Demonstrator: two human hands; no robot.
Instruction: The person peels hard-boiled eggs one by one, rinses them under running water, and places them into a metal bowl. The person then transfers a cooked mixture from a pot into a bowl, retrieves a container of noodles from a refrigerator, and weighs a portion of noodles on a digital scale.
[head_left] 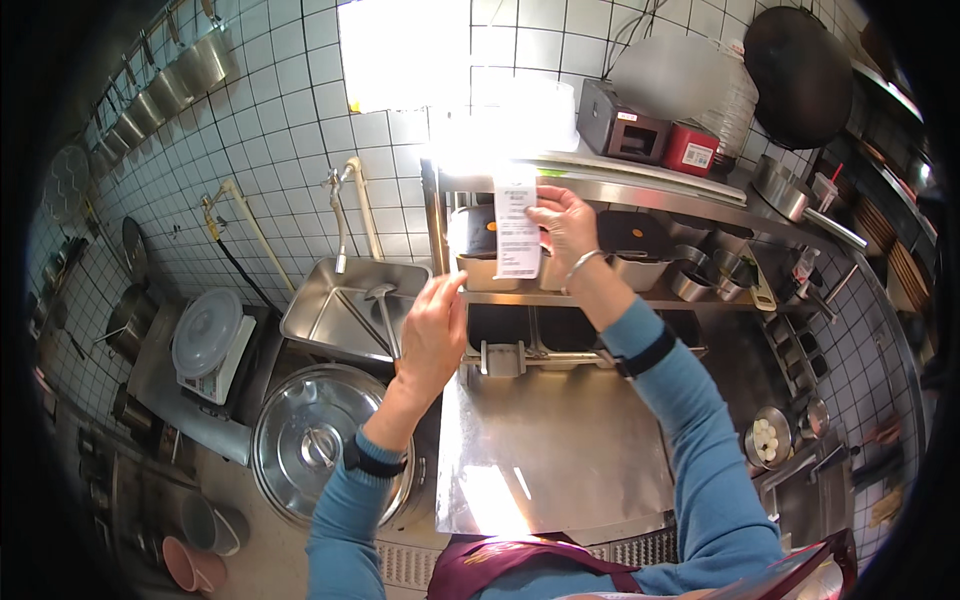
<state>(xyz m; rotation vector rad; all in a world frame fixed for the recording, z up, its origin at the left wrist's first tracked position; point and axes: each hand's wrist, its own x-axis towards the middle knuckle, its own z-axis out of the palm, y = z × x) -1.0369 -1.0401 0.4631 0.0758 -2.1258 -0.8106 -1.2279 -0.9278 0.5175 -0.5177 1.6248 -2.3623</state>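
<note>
My right hand [566, 232] pinches a printed paper receipt [517, 228] by its right edge, holding it up in front of the shelf. The receipt hangs upright, its printed side facing me. To the left and a little lower, my left hand [436, 328] has its fingers closed. A thin white strip [453, 258] rises from its fingertips; glare hides what kind of thing it is. Behind the receipt stand lidded containers [637, 240] with dark tops, partly covered by the paper and my right hand. Both hands are above the steel worktop [560, 430].
A steel sink [310, 310] with a ladle [380, 293] lies left, above a large lidded pot [290, 420]. A scale [222, 365] bears a plastic lid. A printer [622, 122] and red box [690, 148] sit on the upper shelf. A bowl of eggs [767, 440] stands right.
</note>
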